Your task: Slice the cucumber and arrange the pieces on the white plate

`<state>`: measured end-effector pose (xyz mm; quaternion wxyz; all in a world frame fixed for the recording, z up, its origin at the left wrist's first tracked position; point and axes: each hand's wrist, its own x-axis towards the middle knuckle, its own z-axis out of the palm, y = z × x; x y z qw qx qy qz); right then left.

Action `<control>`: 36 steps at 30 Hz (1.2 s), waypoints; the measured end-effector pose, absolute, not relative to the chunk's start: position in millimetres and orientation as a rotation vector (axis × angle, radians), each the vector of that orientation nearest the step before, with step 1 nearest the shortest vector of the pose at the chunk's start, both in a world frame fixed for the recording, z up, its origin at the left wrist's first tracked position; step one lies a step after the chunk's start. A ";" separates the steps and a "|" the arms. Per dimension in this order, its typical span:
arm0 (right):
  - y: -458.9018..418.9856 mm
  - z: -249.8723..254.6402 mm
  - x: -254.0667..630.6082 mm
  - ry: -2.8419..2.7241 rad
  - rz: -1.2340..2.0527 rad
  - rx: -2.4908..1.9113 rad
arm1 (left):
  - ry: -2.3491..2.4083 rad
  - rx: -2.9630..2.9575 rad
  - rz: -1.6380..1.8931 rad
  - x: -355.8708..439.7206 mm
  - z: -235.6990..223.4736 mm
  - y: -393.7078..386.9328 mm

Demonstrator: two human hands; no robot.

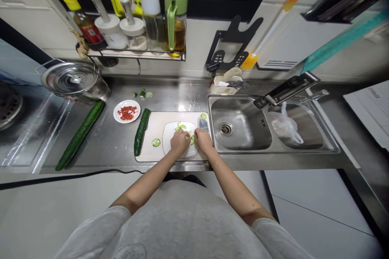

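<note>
Both hands are over a square white plate [169, 135] lying on a white cutting board [156, 119]. My left hand [180, 142] is closed, its fingertips on cucumber slices [187, 134] above the plate. Beside it my right hand [203, 141] has its fingers pressed together next to a slice [192, 141]; what it pinches is hidden. More cucumber slices [180, 125] rest at the plate's far side. A single slice [156, 142] lies on the board left of the plate. A knife blade [203, 123] lies at the board's right, with another slice [203, 116] by it.
One cucumber [142, 132] lies along the board's left edge, a longer one [80, 135] farther left. A small plate [115, 113] holds red pieces; cucumber ends [142, 93] lie behind. A lidded steel pot [75, 81] stands back left. The double sink [240, 125] adjoins right.
</note>
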<state>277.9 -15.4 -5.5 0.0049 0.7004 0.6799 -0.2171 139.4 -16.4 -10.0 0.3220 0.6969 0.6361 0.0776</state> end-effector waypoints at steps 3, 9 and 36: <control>-15.8 -6.0 276.5 2.136 -0.655 2.195 | 1.674 1.828 0.211 139.6 -11.7 -17.2; -18.7 -0.9 284.1 2.117 -0.683 2.318 | 1.672 1.820 0.236 138.6 -11.8 -18.2; -33.5 0.1 287.3 1.906 -0.736 2.409 | 1.700 1.800 0.182 145.2 -16.0 -11.5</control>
